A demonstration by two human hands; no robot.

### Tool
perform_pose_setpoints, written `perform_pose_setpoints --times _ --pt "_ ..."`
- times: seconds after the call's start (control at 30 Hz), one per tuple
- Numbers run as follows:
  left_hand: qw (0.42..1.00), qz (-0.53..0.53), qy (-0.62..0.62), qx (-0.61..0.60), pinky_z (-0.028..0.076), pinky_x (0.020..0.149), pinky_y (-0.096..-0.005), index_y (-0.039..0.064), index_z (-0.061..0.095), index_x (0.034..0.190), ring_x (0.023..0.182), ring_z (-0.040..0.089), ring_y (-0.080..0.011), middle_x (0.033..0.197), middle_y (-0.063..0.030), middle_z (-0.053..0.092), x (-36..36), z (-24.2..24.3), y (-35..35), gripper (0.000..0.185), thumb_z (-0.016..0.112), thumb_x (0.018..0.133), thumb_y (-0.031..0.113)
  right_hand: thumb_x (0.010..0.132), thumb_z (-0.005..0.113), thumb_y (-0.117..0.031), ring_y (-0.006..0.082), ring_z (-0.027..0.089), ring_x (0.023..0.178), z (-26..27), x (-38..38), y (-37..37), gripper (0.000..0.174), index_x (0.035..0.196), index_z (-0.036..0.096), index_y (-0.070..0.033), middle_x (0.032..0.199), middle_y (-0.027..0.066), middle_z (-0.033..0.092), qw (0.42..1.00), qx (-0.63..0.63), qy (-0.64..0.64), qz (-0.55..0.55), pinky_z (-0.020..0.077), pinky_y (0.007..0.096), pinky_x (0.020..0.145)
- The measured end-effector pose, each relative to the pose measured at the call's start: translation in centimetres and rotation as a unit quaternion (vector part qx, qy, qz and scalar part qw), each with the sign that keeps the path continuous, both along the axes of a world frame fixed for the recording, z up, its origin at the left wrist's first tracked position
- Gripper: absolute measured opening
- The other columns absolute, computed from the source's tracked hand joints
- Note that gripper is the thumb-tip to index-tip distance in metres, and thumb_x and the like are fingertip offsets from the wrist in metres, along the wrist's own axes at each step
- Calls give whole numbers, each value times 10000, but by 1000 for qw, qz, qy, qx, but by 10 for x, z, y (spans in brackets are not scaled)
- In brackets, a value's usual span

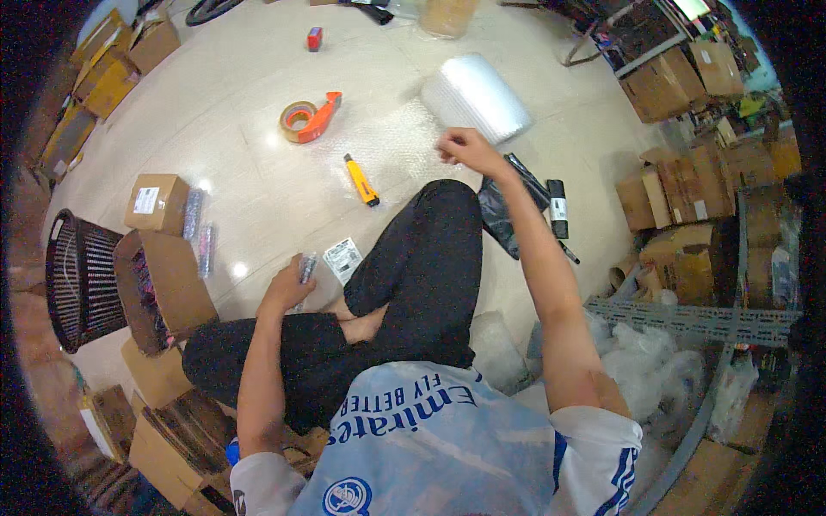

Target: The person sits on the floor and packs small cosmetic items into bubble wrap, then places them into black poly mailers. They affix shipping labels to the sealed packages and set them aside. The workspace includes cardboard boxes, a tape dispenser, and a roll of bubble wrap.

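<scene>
My left hand (284, 287) is low over the floor by my crossed legs, holding a small clear-wrapped packet (308, 267) with dark contents. Beside it lies a white printed label sheet (342, 258). My right hand (470, 152) is above my raised knee, its fingers curled and slightly blurred; whether they grip anything I cannot tell. Just beyond it rests a roll of bubble wrap (481, 97), with a loose flat stretch of bubble wrap (400, 145) spread from it. A yellow snap-off utility knife (361, 180) lies near that sheet. Farther off is an orange tape dispenser (317, 124) with brown tape.
To my left stand a closed carton (155, 205), wrapped packets (206, 250), an open carton (181, 280) and a dark plastic basket (87, 284). Black plastic bags (503, 216) and a black roll (557, 209) lie right. Cartons (687, 180) and a metal rack (690, 319) line the right side.
</scene>
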State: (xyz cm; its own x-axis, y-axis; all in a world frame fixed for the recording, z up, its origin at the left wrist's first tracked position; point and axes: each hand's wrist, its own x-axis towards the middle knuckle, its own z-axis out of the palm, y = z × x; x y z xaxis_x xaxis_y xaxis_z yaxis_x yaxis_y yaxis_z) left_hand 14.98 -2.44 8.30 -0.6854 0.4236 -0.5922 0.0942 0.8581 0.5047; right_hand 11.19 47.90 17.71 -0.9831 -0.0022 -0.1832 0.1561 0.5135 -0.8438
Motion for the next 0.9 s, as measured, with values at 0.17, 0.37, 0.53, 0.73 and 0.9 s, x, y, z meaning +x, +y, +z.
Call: perform_pose_setpoints --times 0.17,0.37,0.53,0.73,0.9 --pt "1000 1 0 -1 531 1022 -463 73 351 1579 1182 672 -419 1295 -304 663 2 -11 -5 873 756 878 400 858 791 -356 273 716 849 -42 73 100 424 1020 717 30 945 183 749 911 328 -250 0 566 384 759" --pt "1000 -6 -7 -20 503 1067 -466 31 375 1559 1243 634 -450 1345 -314 636 7 -8 -8 857 733 877 407 832 832 -273 443 679 1053 -158 180 103 436 1151 669 -25 1161 253 702 873 454 -44 -172 544 497 894" --pt "999 11 -24 -42 508 1058 -465 31 371 1560 1234 638 -455 1333 -333 634 7 -7 -11 860 735 877 406 869 762 -137 420 693 996 -165 185 119 263 1094 666 -41 1014 240 702 924 342 -19 -168 529 499 835" --pt "999 -2 28 -33 517 1040 -484 28 353 1563 1208 645 -468 1279 -344 653 7 -13 -14 869 740 876 394 925 699 -139 406 704 1016 -121 186 143 122 1003 717 -47 1058 208 735 940 298 -39 -160 534 484 898" --pt "998 -22 54 -22 519 1034 -491 -3 347 1555 1201 646 -467 1291 -332 652 6 -11 -13 877 732 876 397 928 672 -128 376 714 1004 -101 186 166 115 989 685 -33 1020 194 742 943 254 -19 -216 534 442 885"
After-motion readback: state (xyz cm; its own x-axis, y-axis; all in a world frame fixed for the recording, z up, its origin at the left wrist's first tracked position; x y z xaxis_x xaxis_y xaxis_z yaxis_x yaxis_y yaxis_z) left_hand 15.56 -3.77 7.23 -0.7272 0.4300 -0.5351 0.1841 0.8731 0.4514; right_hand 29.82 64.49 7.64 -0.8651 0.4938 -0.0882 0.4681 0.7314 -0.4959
